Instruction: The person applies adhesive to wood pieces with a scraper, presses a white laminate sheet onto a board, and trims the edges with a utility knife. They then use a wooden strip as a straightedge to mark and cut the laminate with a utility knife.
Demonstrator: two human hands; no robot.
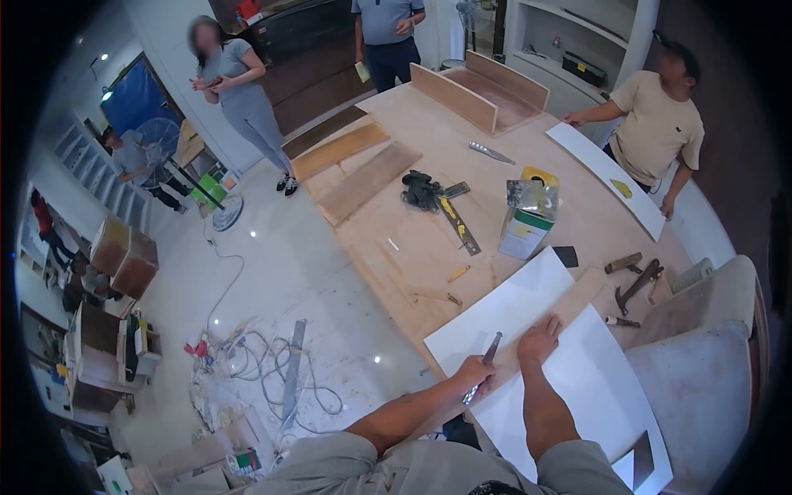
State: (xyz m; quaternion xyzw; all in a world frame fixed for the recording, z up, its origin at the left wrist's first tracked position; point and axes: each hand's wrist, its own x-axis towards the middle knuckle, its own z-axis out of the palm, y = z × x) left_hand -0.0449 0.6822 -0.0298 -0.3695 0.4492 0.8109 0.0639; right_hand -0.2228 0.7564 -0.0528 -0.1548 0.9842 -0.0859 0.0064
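Note:
My left hand [473, 373] is closed round a slim metal tool [492, 348], probably a cutting knife, beside the edge of a wooden strip. My right hand [539, 341] lies spread, pressing on the wooden strip [577, 299]. Under the strip is a large white sheet [590, 363], which reaches past it on both sides. Beyond the sheet stand a metal can [526, 227] and a small dark piece [566, 256]. A pencil [459, 272] rests on the table to the left of the can.
Hammers [638, 286] lie at the right, near a pale curved chair [701, 330]. Black gloves [421, 190], a square [459, 224], planks [369, 181] and a wooden tray [495, 92] are farther back. One person [660, 124] holds a white strip [606, 177]; others stand beyond. Cables [280, 371] litter the floor.

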